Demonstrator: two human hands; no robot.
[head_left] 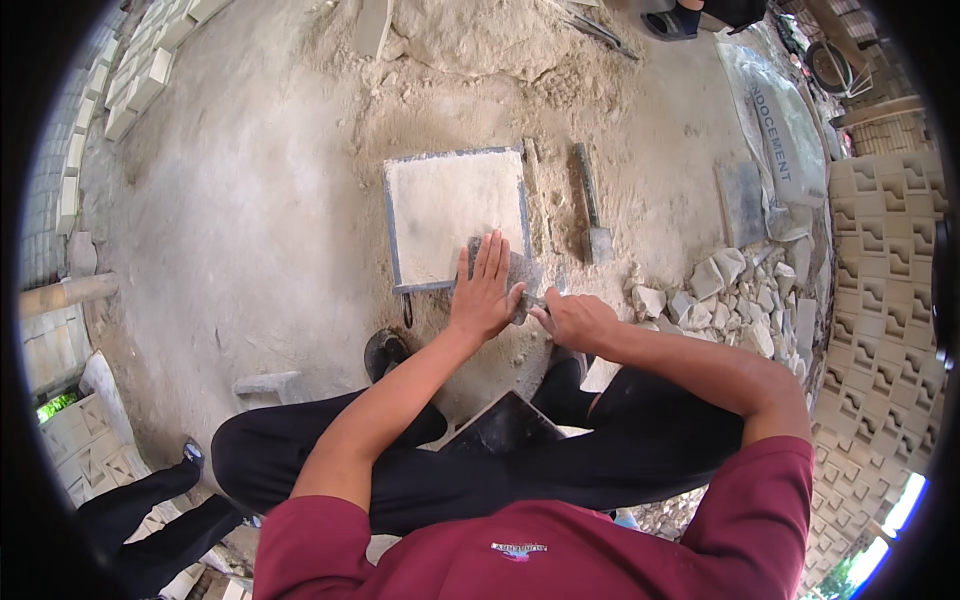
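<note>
Seen from above, a person in a red shirt and dark trousers crouches on a sandy floor (250,230); both forearms reach forward to a square metal mould (456,217) lying flat on the ground just ahead of the knees.

The left hand (483,293) lies open, fingers spread, pressing down on the flat grey blade of a trowel (515,275) at the mould's near right corner; the right hand (575,318) is clenched around the trowel's handle, just right of the left hand, the two almost touching.

To do this well, it seems the blade should stay flat and level with the frame; the pressure of the open palm should be even, so that the surface is neither gouged nor ridged; the strokes should run along the rim.

The mould is filled to its rim with a pale, sandy mix; the surface looks fairly even. Right of it lie a hammer (590,205) and a grey slab (741,203); beyond them a sack (790,130), its contents hidden; broken block pieces (725,295) are heaped near the right arm; patterned blocks (885,260) are stacked at the right edge.
</note>
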